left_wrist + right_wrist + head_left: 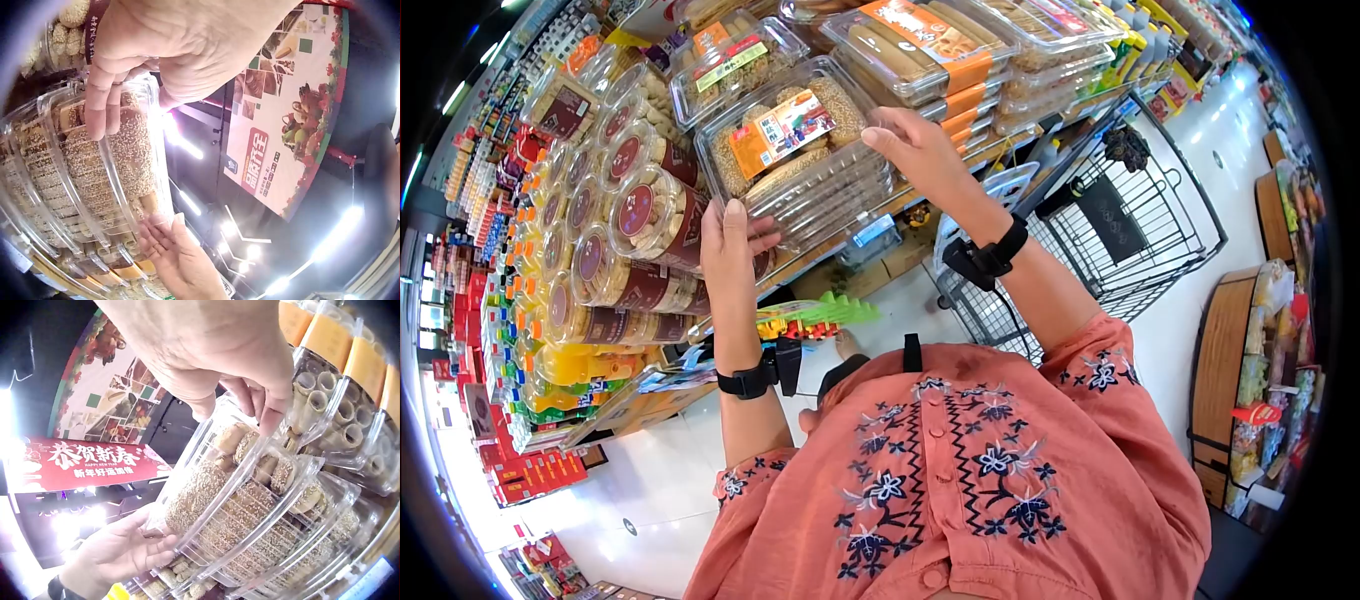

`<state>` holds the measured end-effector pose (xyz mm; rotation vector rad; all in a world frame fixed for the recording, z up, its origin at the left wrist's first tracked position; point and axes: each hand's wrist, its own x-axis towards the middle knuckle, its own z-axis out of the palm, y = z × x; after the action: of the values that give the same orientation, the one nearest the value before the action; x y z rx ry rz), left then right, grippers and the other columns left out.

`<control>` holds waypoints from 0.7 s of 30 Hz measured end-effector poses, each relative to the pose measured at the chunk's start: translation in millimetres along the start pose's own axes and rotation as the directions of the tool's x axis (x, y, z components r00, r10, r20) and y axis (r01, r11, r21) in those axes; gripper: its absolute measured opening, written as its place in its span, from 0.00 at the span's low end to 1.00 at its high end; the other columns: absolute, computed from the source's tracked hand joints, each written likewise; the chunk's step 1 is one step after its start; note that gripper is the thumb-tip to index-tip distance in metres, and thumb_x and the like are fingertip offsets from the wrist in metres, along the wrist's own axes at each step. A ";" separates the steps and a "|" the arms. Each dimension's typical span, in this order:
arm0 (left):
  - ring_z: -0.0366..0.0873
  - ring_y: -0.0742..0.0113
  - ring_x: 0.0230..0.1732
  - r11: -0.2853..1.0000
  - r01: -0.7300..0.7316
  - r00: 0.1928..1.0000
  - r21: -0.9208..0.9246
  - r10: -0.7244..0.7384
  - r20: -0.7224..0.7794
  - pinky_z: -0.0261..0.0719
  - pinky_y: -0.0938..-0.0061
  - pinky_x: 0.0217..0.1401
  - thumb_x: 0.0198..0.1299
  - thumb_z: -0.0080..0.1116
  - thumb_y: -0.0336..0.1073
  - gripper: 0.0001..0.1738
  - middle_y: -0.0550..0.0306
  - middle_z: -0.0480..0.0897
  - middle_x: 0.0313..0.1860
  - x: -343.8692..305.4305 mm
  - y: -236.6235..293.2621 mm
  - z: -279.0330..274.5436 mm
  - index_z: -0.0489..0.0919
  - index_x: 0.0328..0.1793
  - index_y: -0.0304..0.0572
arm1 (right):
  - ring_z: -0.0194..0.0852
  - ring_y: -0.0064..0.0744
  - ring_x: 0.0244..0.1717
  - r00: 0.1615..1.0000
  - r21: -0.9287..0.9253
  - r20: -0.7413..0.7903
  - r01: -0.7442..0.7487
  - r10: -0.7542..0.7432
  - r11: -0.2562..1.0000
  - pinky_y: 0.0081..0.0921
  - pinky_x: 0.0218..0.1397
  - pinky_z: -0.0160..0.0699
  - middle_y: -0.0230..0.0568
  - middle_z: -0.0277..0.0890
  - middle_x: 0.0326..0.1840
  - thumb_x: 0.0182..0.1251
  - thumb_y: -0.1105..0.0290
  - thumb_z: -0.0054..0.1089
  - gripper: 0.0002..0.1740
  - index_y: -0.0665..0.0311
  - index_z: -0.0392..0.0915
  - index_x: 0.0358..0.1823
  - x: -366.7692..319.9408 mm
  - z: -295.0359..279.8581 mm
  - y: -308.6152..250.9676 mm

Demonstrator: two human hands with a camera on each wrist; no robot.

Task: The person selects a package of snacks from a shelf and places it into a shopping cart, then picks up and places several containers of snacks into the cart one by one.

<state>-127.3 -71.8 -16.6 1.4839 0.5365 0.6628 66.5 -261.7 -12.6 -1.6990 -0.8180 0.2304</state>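
A clear plastic box of sesame pastries (745, 175), with an orange and white label, sits at the top of a stack of matching boxes. My left hand (733, 245) holds its near left corner, thumb at the lid's edge and fingers along the side. At the right end, my right hand (925, 155) grips the edge. In the left wrist view, the left fingers (103, 103) bend over the box's side above sesame-coated pastries (125, 147). The right wrist view has the right fingers (265, 406) curled at the box's corner, thumb by the lid.
Round tubs of snacks (645, 205) are piled at the left. Boxes of rolled wafers (910, 50) with orange bands stand behind on the right. A shopping cart (1120, 220) is at the right, and a wooden display stand (1225, 370) lies farther right.
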 end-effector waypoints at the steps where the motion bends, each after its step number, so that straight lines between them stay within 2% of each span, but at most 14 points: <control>1: 0.81 0.67 0.43 1.000 -0.009 1.000 0.007 0.009 -0.013 0.85 0.73 0.41 0.76 0.49 0.49 0.29 0.52 0.77 0.50 -0.2 -0.5 0.3 0.68 0.69 0.30 | 0.76 0.33 0.56 0.999 -0.005 -0.033 0.024 -0.024 1.000 0.29 0.60 0.74 0.48 0.78 0.56 0.71 0.49 0.62 0.34 0.75 0.73 0.64 -0.3 1.8 0.6; 3: 0.81 0.67 0.41 0.999 0.018 1.000 0.041 -0.017 -0.018 0.85 0.74 0.38 0.76 0.49 0.49 0.29 0.52 0.77 0.50 -0.2 0.9 -0.1 0.68 0.70 0.30 | 0.79 0.37 0.50 0.993 -0.018 -0.098 0.072 -0.074 0.997 0.32 0.55 0.75 0.50 0.80 0.49 0.69 0.51 0.64 0.32 0.75 0.75 0.60 0.4 5.8 5.3; 10: 0.82 0.64 0.40 0.994 0.035 0.994 0.105 -0.024 -0.109 0.86 0.72 0.38 0.75 0.48 0.52 0.36 0.49 0.74 0.53 -7.7 2.0 5.9 0.61 0.76 0.28 | 0.80 0.45 0.55 0.994 -0.129 -0.094 0.045 -0.058 0.991 0.35 0.58 0.76 0.55 0.81 0.55 0.68 0.47 0.63 0.36 0.74 0.75 0.62 0.4 5.2 6.8; 12: 0.83 0.63 0.40 0.993 0.036 0.994 0.114 -0.024 -0.107 0.86 0.72 0.37 0.75 0.48 0.52 0.35 0.49 0.74 0.53 -8.3 2.8 6.4 0.63 0.75 0.28 | 0.79 0.47 0.58 0.996 -0.107 -0.080 0.018 -0.027 0.994 0.36 0.60 0.75 0.57 0.80 0.57 0.68 0.46 0.62 0.37 0.75 0.74 0.63 0.1 5.8 5.7; 18: 0.84 0.61 0.40 0.996 0.044 0.994 0.081 -0.035 -0.103 0.86 0.69 0.39 0.76 0.46 0.51 0.28 0.49 0.74 0.51 -7.1 -1.3 3.3 0.67 0.66 0.30 | 0.78 0.47 0.62 0.992 -0.098 -0.115 0.045 -0.056 0.994 0.34 0.65 0.73 0.57 0.79 0.60 0.71 0.47 0.60 0.35 0.73 0.75 0.63 1.1 8.7 18.0; 21: 0.84 0.60 0.39 0.998 0.038 0.994 0.053 -0.032 -0.104 0.86 0.67 0.40 0.77 0.45 0.49 0.24 0.49 0.74 0.48 -7.1 -5.4 1.3 0.68 0.61 0.32 | 0.78 0.45 0.62 0.997 0.027 -0.075 0.006 -0.004 1.000 0.33 0.65 0.72 0.55 0.80 0.60 0.74 0.49 0.57 0.32 0.73 0.75 0.63 1.0 6.1 17.3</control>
<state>-131.2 -77.5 -22.5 1.4946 0.6631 0.7045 70.8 -257.7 -30.0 -1.6698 -0.7599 0.1725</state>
